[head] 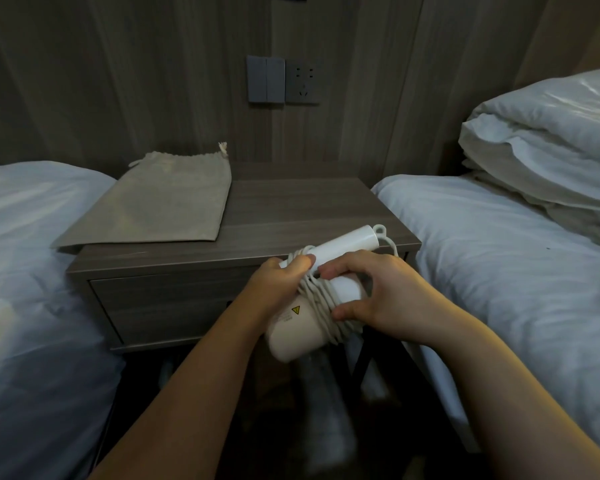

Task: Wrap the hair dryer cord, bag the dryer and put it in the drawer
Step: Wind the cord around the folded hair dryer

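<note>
A white hair dryer (293, 329) is held in front of the nightstand, its handle (347, 247) pointing up and to the right. Its pale cord (321, 301) is wound in several turns around the barrel. My left hand (280, 282) grips the dryer where handle meets barrel. My right hand (378, 292) curls over the coiled cord, thumb and fingers pressing the loops. A flat beige drawstring bag (163, 202) lies on the left part of the nightstand top. The drawer front (174, 306) below the top is closed.
The wooden nightstand (291, 209) stands between two beds with white bedding, one bed on the left (32, 271), one on the right (516, 271) with stacked pillows (551, 140). A wall switch and socket (283, 79) sit above the nightstand.
</note>
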The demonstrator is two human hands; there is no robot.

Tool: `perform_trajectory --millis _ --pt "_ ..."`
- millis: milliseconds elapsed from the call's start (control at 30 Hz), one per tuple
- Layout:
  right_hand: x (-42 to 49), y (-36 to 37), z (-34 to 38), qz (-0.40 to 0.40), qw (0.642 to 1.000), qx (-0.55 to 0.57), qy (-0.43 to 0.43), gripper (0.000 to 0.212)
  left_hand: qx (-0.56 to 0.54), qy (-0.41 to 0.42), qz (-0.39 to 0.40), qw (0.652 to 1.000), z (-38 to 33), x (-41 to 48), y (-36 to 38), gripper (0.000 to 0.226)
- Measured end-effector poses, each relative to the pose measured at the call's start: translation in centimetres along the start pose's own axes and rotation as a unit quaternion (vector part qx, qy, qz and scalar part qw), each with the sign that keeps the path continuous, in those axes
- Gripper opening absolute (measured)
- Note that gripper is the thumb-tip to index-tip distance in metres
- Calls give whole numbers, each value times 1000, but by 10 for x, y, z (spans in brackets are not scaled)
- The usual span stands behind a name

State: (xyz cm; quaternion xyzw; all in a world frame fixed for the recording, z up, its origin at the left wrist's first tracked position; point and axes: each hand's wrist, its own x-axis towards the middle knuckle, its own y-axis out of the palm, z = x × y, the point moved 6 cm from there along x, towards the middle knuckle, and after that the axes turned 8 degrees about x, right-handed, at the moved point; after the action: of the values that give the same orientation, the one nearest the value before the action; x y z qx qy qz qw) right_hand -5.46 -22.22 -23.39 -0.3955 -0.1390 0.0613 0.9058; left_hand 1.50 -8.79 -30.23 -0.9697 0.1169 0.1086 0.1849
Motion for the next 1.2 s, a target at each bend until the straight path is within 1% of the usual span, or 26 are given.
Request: perform_trajectory --millis 67,133,167,233,267,333,400,433,500,533,567,600,633,667,700,733,767,833,900,1000,1100,1200 --pt "1 2 -2 13 1000 5 -7 45 -7 6 -9 1000 0 0 0 53" --pt "3 2 -1 11 999 -3 -49 42 -10 7 -7 1000 0 -1 1 43" --pt "4 1 -1 6 998 -11 -68 39 -11 6 -2 1000 1 -1 2 42" --pt "5 1 -1 -7 996 -44 -74 36 -37 -1 11 999 3 1 6 47" --pt "5 0 -1 -20 995 -72 -73 37 -69 -9 19 997 5 1 10 48" --pt "3 -3 3 -77 985 -125 -88 44 -164 -30 35 985 7 -1 16 46" --pt "0 -9 13 -149 971 -145 -115 50 -243 -48 58 967 7 -4 21 46" --pt "-1 -10 16 -169 966 -153 -124 51 -259 -51 71 962 6 -4 23 47" --pt "-1 -10 20 -162 964 -164 -129 55 -268 -52 101 957 4 -5 25 46" --pt "-1 -9 22 -147 971 -144 -124 58 -266 -50 111 956 1 -6 26 44" --pt "-2 -10 21 -139 978 -96 -119 62 -263 -47 121 956 0 -6 26 42" --pt "-3 -13 20 -151 982 -21 -112 64 -266 -45 132 954 -2 -7 27 41" --pt "-5 -19 18 -189 974 56 -109 62 -275 -42 146 949 -3 -7 29 42" --pt "-7 -27 13 -246 957 118 -103 58 -286 -38 159 944 -4 -7 31 45" --pt "-9 -34 3 -297 937 167 -81 52 -298 -34 168 939 -5 -7 32 48" --pt "-7 -38 -10 -320 923 207 -44 46 -309 -34 173 935 -6 -8 32 47" --pt "-4 -38 -23 -311 920 241 0 41 -319 -33 177 930 -8 -9 32 41" --pt "5 -30 -42 -227 921 307 70 35 -331 -32 179 926 -13 -13 31 34" --pt "7 -20 -48 -152 924 336 101 43 -334 -29 174 926 -12 -11 30 34" --pt "6 -12 -41 -82 946 295 104 61 -349 -48 160 922 -6 -8 27 37" --pt "3 -8 -32 -17 961 257 95 70 -339 -53 142 928 -4 -5 23 39" --pt "1 -7 -25 19 970 227 85 83 -334 -50 117 934 -6 -5 21 44"
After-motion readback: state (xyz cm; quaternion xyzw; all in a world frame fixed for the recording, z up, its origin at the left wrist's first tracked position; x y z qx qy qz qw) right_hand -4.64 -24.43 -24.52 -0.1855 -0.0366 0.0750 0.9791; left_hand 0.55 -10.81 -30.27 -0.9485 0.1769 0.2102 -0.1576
